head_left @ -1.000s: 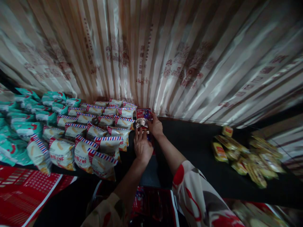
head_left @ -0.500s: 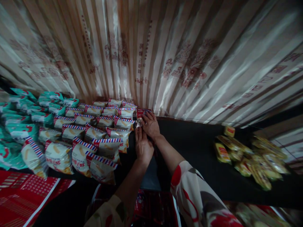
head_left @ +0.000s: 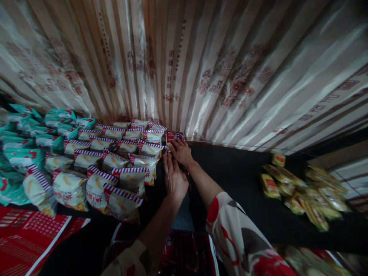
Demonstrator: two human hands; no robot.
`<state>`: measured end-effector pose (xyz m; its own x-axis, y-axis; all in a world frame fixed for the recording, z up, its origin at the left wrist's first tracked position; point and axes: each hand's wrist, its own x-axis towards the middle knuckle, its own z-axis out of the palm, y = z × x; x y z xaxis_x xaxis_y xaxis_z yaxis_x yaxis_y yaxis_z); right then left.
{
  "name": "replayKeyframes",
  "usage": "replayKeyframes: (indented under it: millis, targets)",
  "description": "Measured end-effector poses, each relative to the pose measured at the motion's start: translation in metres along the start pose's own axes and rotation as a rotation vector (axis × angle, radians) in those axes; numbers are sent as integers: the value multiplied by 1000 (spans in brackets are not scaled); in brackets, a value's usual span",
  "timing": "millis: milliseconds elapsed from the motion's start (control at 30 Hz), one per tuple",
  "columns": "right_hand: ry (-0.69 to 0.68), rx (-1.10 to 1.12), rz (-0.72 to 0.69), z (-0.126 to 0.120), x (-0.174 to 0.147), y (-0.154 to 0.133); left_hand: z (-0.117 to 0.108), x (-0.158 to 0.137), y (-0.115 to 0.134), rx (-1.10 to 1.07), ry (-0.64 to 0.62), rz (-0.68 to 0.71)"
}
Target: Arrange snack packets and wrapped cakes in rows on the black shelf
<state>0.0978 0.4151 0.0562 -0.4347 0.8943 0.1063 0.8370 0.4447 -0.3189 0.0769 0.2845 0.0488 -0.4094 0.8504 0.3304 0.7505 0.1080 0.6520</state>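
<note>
Right hand (head_left: 182,152) and left hand (head_left: 174,180) close together at a red packet (head_left: 175,135) on the black table (head_left: 227,172).
Right fingers spread over the packet's face, left fingers stretched toward its near part; impossible to tell, for either hand, whether clamped on it or merely resting. Packet near the pleated curtain (head_left: 189,69), just beside rows of white bags (head_left: 128,147). Farther left, teal bags (head_left: 25,157); well apart to the right, yellow packets (head_left: 313,199).
</note>
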Motion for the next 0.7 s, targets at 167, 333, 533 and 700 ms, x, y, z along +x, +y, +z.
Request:
replayKeyframes:
  millis: [167, 333, 533, 700]
  targets:
    - [44, -1, 6, 0, 5, -2, -3, -15, -1, 59, -51, -12]
    - [100, 37, -25, 6, 9, 2, -2, -19, -7, 73, -58, 16]
    - [174, 109, -52, 16, 15, 12, -5, -21, -3, 66, -52, 23]
    - [280, 148, -81, 20, 21, 22, -4, -26, -4, 93, -86, 51]
